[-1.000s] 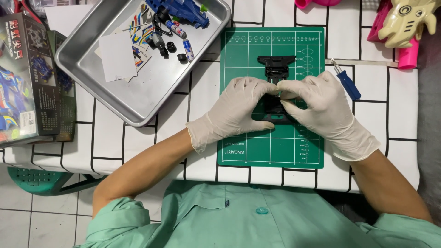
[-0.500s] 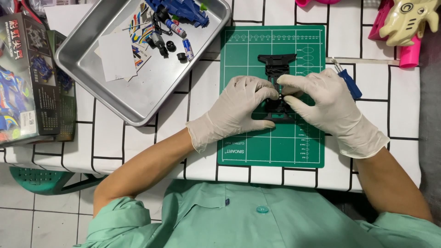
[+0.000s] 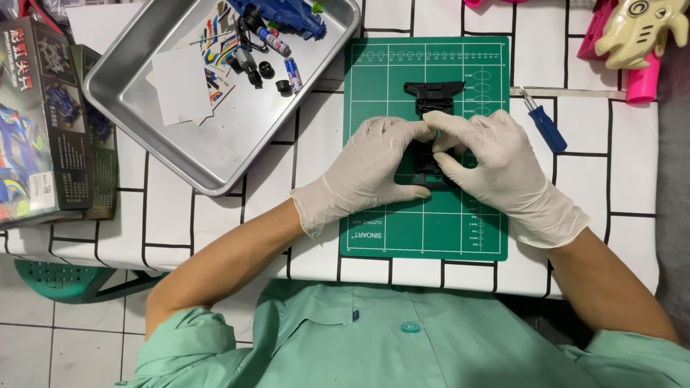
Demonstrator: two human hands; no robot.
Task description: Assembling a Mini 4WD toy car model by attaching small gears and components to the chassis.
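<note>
Both hands, in pale thin gloves, meet over a black plastic frame [image 3: 431, 108] that lies lengthwise on the green cutting mat [image 3: 381, 79] in the middle of the tiled white table [image 3: 632, 158]. The left hand [image 3: 374, 169] curls around the frame's left side, thumb low against its near end and fingertips pinched at the top, while the right hand [image 3: 496, 169] closes on it from the other side, its fingers meeting the left ones above the frame's middle (most of the frame is hidden under the gloves; only its far end, with a wide crossbar, shows clearly). A blue-handled screwdriver [image 3: 544, 123] lies just right of the mat. To the upper left a metal tray [image 3: 215, 154] holds a blue toy car body [image 3: 284, 13], small black wheels [image 3: 275, 77], stickers and a white sheet. A printed box [image 3: 36, 115] sits at the table's left edge.
</note>
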